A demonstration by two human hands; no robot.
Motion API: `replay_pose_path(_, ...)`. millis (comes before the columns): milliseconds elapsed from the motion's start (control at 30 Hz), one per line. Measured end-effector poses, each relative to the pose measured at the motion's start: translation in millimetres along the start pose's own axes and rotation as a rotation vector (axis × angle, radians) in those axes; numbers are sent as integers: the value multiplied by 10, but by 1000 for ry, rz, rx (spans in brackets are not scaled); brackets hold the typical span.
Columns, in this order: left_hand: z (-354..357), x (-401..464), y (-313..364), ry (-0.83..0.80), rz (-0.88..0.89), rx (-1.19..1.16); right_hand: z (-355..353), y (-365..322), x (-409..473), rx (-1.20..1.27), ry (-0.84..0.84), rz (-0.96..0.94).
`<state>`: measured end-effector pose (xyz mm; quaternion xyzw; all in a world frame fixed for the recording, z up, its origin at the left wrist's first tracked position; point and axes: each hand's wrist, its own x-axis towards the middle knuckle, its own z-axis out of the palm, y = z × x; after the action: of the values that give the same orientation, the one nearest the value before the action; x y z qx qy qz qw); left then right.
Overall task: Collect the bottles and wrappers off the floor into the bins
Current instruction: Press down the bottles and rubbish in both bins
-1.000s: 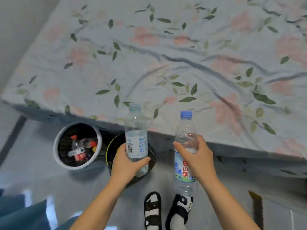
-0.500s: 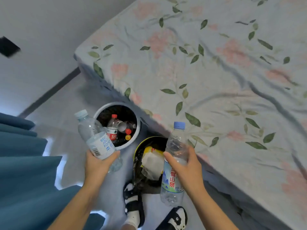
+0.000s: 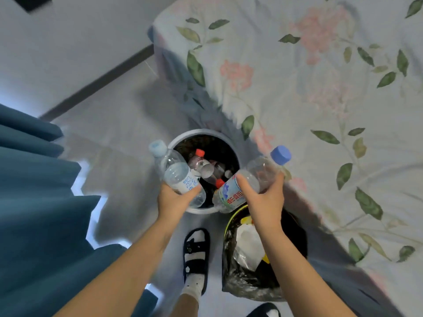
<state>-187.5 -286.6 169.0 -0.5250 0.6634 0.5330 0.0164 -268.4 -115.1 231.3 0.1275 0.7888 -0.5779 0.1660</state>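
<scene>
Both bottles hang over the white bin (image 3: 201,211). The pale-capped bottle (image 3: 176,175), gripped in the left hand (image 3: 176,199), tilts cap far-left; the blue-capped bottle (image 3: 251,179), gripped in the right hand (image 3: 263,200), slants base-down toward the opening, likely first to drop.

Beside the matt floral cloth bedsheet (image 3: 320,88), both held bottles (image 3: 178,177) are clear, glossy plastic with paper-like labels. The bin liner (image 3: 242,287) nearest it is crinkled shiny black plastic; the floor (image 3: 119,138) looks smooth, faintly glossy.
</scene>
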Motion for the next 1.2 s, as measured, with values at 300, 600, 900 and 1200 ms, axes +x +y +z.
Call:
replay_pose_path(300, 121, 741, -344, -240, 18, 136, 895, 295, 690, -157, 56, -94)
replay_pose_path(600, 359, 945, -477, -392, -38, 341, 1289, 732, 977, -292, -80, 32)
replay_pose_path(900, 502, 1123, -390, -398, -187, 294, 1295, 936, 1174, -446, -252, 23)
replay_pose_path(1200, 324, 1027, -406, -346, -253, 339, 950, 983, 1137, -452, -212, 274)
